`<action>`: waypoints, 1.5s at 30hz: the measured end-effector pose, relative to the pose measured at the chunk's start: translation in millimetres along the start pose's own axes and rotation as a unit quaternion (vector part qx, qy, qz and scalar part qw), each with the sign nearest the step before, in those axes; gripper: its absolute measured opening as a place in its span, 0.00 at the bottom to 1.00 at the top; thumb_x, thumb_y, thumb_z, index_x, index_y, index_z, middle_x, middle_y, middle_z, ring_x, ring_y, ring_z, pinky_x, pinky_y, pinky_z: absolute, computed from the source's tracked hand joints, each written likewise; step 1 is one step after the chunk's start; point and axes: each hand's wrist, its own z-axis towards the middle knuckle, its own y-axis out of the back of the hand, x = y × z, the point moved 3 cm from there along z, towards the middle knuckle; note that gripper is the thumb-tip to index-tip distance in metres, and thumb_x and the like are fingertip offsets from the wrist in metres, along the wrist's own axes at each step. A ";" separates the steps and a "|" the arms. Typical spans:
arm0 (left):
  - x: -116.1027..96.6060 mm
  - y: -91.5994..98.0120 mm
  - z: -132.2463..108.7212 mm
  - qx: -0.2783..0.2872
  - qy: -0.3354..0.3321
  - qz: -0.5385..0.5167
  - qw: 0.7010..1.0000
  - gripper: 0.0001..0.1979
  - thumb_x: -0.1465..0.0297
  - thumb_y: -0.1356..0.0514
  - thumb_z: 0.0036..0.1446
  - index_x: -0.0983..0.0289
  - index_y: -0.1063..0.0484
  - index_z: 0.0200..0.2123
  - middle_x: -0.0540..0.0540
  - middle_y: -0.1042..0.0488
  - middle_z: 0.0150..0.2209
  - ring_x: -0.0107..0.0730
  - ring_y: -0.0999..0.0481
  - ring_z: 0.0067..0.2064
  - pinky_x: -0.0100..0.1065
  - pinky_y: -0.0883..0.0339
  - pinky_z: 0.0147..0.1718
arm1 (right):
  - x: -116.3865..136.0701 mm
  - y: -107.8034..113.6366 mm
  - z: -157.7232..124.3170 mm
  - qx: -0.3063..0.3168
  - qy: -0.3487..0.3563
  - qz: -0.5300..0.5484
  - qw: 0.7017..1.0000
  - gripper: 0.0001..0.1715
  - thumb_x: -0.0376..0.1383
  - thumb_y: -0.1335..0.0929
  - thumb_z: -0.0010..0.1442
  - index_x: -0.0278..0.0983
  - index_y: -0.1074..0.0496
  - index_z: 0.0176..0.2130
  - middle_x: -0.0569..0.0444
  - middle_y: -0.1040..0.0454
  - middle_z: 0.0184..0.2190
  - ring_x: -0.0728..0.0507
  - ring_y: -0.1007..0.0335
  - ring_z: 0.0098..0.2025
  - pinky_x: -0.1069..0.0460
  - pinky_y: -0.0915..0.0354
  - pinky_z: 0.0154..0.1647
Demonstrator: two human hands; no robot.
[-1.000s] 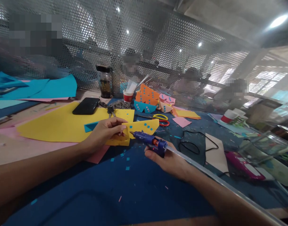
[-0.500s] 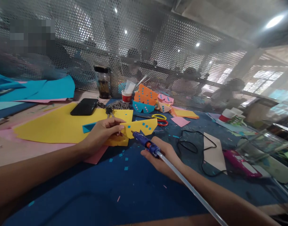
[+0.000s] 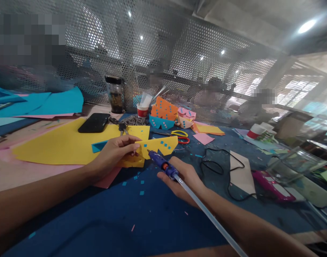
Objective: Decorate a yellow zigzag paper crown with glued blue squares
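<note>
Between the thumb and fingers of my left hand (image 3: 122, 150) is the left end of a yellow paper cutout (image 3: 155, 145), notched along its lower edge and dotted with small blue squares. My right hand (image 3: 183, 178) grips a blue hot glue gun (image 3: 163, 165). Its nozzle points at the cutout near the single blue square; whether it touches cannot be made out. A long translucent glue stick (image 3: 206, 214) runs out of the gun's back toward me. Several loose blue paper squares (image 3: 142, 182) lie on the dark blue table covering (image 3: 112, 221) below.
Behind my hands are a phone (image 3: 94, 122) on yellow paper (image 3: 51, 146), keys (image 3: 123, 126), a lidded drink jar (image 3: 116, 96), a paper cup (image 3: 142, 110), scissors (image 3: 179, 134) and decorated cutouts (image 3: 164, 109). Rightward lie a black cord (image 3: 230, 178), a magenta device (image 3: 272, 186) and a glass container (image 3: 289, 164).
The whole view has shifted slightly. Both hands keep their hold, and the glue gun's nozzle stays near the same part of the yellow cutout.
</note>
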 end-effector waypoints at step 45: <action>2.7 -0.4 0.8 -0.004 0.012 -0.031 0.999 0.18 0.59 0.24 0.52 0.60 0.18 0.43 0.51 0.22 0.29 0.32 0.21 0.32 0.30 0.23 0.33 | 0.1 -0.6 -0.7 0.011 -0.003 -0.002 1.000 0.16 0.46 0.32 0.70 0.40 0.35 0.36 0.57 0.32 0.33 0.48 0.36 0.30 0.53 0.42 0.32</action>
